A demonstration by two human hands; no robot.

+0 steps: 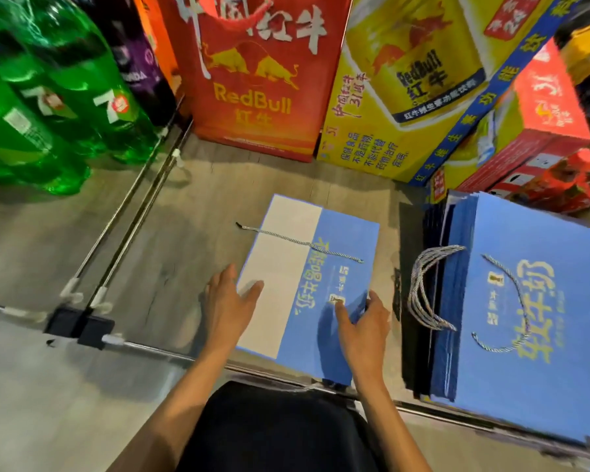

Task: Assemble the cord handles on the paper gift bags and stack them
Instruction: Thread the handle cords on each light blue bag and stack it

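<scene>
Hands sit nearest on my feed. The left hand (pixel 230 301) lies flat with straight fingers on the white flap of the flat blue bag (pixel 341 233). The right hand (pixel 361 328) rests on the bag's blue face with its thumb at the right edge; I cannot tell if it pinches. A loose cord (pixel 300 243) lies across the bag's far half. To the right sits the stack of bags (pixel 532 301) with handles fitted. Beyond stand a red bag (pixel 252 80) and green bottles (pixel 48 97).
</scene>
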